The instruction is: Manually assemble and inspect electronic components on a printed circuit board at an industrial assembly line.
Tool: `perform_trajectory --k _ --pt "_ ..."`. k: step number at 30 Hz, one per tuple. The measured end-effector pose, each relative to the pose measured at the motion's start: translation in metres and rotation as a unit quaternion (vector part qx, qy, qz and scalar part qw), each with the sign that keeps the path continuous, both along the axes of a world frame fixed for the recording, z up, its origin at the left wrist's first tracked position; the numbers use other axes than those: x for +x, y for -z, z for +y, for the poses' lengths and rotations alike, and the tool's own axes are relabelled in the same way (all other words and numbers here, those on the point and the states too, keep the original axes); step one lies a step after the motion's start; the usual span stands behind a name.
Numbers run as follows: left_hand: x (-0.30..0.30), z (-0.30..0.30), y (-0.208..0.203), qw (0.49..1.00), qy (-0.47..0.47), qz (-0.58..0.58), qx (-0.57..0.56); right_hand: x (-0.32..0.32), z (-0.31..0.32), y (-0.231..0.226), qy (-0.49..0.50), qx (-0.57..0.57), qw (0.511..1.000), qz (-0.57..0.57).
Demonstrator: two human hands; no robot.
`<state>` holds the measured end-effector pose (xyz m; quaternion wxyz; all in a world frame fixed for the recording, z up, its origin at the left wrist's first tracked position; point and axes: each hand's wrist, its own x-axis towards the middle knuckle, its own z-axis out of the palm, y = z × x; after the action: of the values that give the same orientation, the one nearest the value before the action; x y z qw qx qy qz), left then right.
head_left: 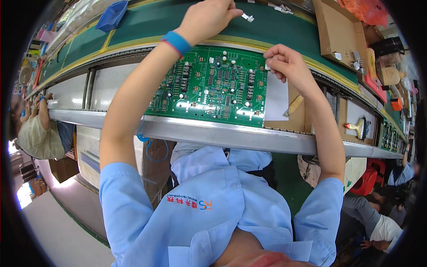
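A green circuit board (216,84) full of small components lies across the metal rails before me. My right hand (287,64) is closed at the board's upper right edge, pinching a small white connector (267,67) mostly hidden by the fingers. Beyond the board, my left hand (211,18) reaches over the green mat (284,33). Its fingertips are pressed together at the end of another small white connector (248,18). A blue wristband (177,43) circles my left wrist.
Further white parts (281,9) lie at the mat's far side. A blue bin (111,16) stands far left, a cardboard box (340,33) far right. A brush (357,128) rests at right, below the rail. Other people sit at both sides; a blue cord (143,137) hangs over the front rail.
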<state>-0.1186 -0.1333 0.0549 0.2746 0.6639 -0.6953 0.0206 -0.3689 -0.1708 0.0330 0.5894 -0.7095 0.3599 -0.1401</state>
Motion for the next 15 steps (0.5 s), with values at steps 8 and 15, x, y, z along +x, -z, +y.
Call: perform_trajectory --k 8,15 --pt "0.002 0.06 -0.015 0.979 0.076 0.146 0.121 -0.006 0.011 0.004 0.002 0.026 0.998 0.05" --pt "0.012 0.092 -0.005 0.973 0.082 0.17 0.135 0.0 0.02 0.001 0.001 -0.042 0.997 0.071"
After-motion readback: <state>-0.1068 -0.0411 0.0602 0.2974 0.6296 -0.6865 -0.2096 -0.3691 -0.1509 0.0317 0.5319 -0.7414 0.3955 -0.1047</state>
